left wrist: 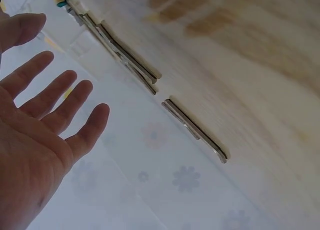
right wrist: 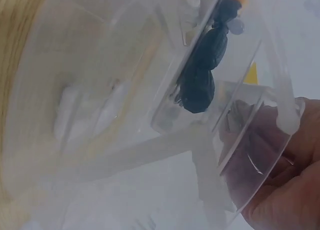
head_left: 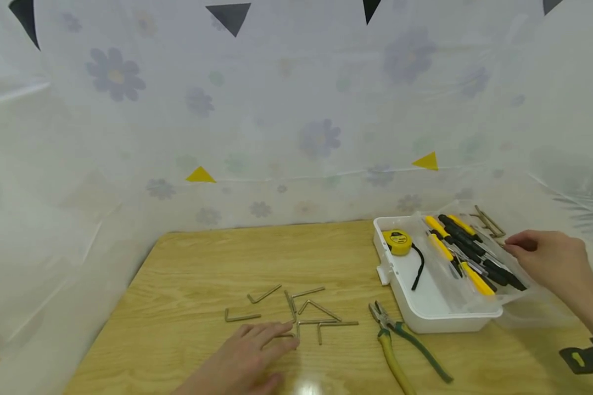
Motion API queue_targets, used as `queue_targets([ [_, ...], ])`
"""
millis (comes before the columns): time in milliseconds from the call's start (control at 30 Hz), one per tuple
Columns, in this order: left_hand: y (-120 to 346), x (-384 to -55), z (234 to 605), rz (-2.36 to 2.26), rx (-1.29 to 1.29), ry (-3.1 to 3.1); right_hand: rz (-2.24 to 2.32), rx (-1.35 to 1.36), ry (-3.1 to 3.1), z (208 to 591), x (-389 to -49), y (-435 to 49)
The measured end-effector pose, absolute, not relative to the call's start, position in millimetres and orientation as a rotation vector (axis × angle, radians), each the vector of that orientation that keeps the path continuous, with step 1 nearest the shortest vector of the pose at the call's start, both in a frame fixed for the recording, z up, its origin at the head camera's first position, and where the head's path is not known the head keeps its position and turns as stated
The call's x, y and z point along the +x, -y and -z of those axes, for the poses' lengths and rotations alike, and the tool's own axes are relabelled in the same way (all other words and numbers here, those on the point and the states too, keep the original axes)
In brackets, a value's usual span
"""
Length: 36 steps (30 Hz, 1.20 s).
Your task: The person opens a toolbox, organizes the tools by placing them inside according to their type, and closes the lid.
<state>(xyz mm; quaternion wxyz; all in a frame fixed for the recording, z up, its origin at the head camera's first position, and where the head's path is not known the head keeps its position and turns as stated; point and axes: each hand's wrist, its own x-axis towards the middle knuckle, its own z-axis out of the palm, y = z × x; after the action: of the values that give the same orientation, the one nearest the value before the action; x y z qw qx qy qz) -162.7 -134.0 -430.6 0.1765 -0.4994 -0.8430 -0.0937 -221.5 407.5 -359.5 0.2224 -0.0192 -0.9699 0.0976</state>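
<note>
Palm down over the table's front, my left hand (head_left: 257, 354) has its fingers extended, fingertips at the nearest of several L-shaped hex keys (head_left: 244, 318). The left wrist view shows that hand spread with nothing in its palm, more hex keys (left wrist: 197, 131) beyond. At the far right, my right hand (head_left: 553, 258) reaches to a clear plastic tray (head_left: 511, 299). Its thumb and forefinger pinch a hex key, mostly hidden by the fingers. A few hex keys (head_left: 489, 222) lie in the tray's back compartment. Through the clear wall, the right wrist view shows the right fingers (right wrist: 282, 140).
The clear tray sits across a white toolbox (head_left: 449, 325) and holds yellow and black screwdrivers (head_left: 466, 249). A yellow tape measure (head_left: 398, 242) with a black strap is in the box. Pliers (head_left: 384, 323) with yellow and green handles lie before it. Patterned sheeting (head_left: 277, 109) hangs behind.
</note>
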Motion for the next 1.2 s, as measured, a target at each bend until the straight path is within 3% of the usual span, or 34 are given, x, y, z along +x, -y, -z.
queue_targets([
  [267,138.6,-160.9,430.6,0.267,-1.380,2.449,-0.230,-0.013,2.761,361.5,-241.3,-410.7],
  [600,147.6,-163.9,430.0,0.254,-1.313,2.438,-0.368,-0.030,2.610,356.3,-226.0,-373.4],
  [900,164.0,-166.6,423.3,0.313,-1.173,2.491,-0.355,0.605,2.320,374.5,-215.6,-263.5],
  [1200,169.5,-165.2,423.6,0.261,-1.144,2.476,-0.429,1.041,2.757,407.8,-199.5,-178.9],
])
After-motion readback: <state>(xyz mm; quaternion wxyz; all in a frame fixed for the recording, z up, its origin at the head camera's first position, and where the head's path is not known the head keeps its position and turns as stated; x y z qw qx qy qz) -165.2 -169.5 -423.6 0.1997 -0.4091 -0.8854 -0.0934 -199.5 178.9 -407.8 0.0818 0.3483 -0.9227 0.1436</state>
